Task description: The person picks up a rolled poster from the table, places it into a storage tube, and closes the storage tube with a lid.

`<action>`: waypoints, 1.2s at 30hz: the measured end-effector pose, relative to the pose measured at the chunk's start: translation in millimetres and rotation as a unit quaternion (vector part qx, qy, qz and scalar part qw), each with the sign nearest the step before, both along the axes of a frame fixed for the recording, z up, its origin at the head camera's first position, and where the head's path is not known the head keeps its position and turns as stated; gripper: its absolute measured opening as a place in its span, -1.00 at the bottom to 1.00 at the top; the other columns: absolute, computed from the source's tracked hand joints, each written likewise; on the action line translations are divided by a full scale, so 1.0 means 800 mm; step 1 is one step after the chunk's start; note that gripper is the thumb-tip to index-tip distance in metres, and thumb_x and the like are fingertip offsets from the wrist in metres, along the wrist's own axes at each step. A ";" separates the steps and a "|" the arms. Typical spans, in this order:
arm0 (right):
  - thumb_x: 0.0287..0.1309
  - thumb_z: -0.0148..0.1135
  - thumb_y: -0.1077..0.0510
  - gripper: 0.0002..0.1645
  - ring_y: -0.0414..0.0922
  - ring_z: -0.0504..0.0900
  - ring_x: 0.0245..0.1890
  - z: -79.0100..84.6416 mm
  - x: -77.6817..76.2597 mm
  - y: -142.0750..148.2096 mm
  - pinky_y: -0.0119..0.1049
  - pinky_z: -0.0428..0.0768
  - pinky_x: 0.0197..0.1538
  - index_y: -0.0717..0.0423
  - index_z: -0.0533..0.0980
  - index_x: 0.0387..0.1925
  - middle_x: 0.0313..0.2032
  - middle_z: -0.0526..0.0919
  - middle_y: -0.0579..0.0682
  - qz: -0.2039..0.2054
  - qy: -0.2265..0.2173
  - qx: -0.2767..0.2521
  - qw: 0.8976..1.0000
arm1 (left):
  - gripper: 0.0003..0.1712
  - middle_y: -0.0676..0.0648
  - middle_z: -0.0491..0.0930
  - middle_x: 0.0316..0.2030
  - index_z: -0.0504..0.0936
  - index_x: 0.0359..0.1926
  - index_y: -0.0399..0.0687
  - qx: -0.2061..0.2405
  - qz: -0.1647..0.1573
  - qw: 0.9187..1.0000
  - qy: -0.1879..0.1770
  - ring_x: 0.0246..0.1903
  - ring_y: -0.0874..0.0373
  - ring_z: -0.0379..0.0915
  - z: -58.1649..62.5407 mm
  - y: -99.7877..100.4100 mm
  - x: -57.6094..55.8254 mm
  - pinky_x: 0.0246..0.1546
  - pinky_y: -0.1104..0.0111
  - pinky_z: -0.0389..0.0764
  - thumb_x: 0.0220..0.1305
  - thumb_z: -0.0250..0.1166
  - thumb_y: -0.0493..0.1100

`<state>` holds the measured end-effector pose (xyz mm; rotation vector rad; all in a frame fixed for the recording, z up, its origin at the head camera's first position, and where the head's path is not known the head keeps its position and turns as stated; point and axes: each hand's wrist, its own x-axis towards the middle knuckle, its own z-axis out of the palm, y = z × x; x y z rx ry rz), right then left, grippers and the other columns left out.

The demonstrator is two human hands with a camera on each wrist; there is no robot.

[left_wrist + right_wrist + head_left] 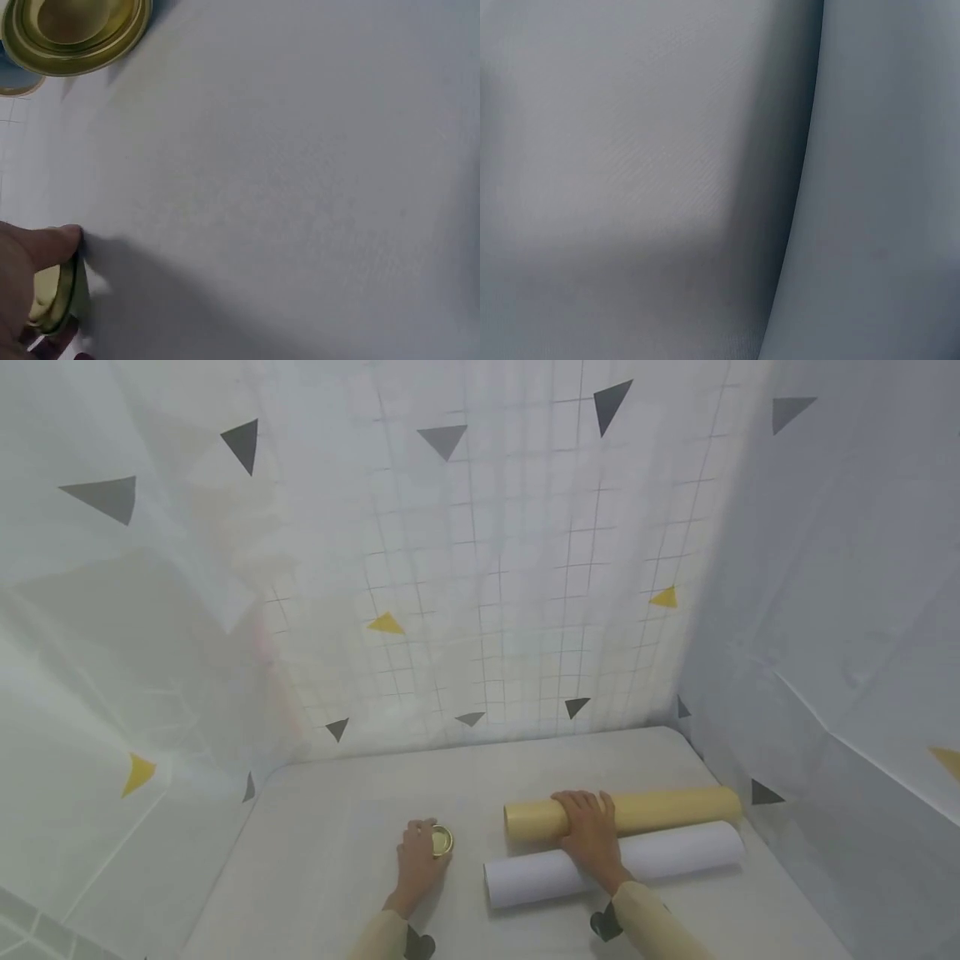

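Observation:
In the head view, my left hand (420, 867) holds a small round gold-coloured tin (442, 841) between thumb and fingers on the white surface. The left wrist view shows the thumb (56, 244) against the rim of that tin (66, 296). My right hand (592, 839) grips a yellow roll (667, 811) near its left end, fingers bent over the top. A white roll (686, 857) lies alongside, under the right wrist. In the right wrist view the hand is out of sight; a smooth pale curved surface (877, 180) fills the right side.
Another gold-coloured round tin (75, 30) shows at the left wrist view's top left corner, near a tan-rimmed opening (22, 82). White sheeting (487, 568) with grid lines and triangles stands behind the white surface (322, 868); more sheeting (840, 610) flanks it.

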<state>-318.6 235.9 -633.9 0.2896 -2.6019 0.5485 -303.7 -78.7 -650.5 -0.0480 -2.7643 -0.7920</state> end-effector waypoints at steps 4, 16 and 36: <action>-0.36 0.55 0.25 -0.16 0.14 0.54 0.21 0.000 0.000 0.000 0.36 0.10 0.46 -0.02 0.57 0.15 0.11 0.69 0.05 -0.002 -0.003 -0.003 1.000 | -0.33 -0.25 0.47 -0.02 0.48 0.21 -0.26 0.005 -0.015 1.000 -0.003 -0.09 -0.09 0.52 0.005 0.004 0.001 -0.11 -0.05 0.55 0.02 0.46 -0.31; -0.45 0.53 0.29 -0.15 0.15 0.55 0.16 0.002 -0.004 0.002 0.39 0.14 0.42 -0.01 0.58 0.11 0.07 0.70 0.07 0.007 0.022 -0.017 1.000 | -0.82 0.04 0.46 -0.23 0.58 0.01 -0.15 0.045 -0.076 0.996 -0.005 -0.34 0.34 0.27 0.007 0.013 0.006 -0.28 0.44 0.47 0.48 0.15 -0.24; -0.46 0.55 0.29 -0.13 0.13 0.55 0.17 -0.001 -0.011 -0.002 0.37 0.12 0.44 -0.04 0.58 0.12 0.08 0.70 0.04 -0.001 0.016 -0.012 1.000 | -0.57 -0.03 0.72 -0.21 0.57 0.07 -0.10 0.159 -0.050 0.985 -0.054 -0.24 0.20 0.59 0.006 0.042 -0.014 -0.18 0.30 0.58 0.60 -0.04 0.10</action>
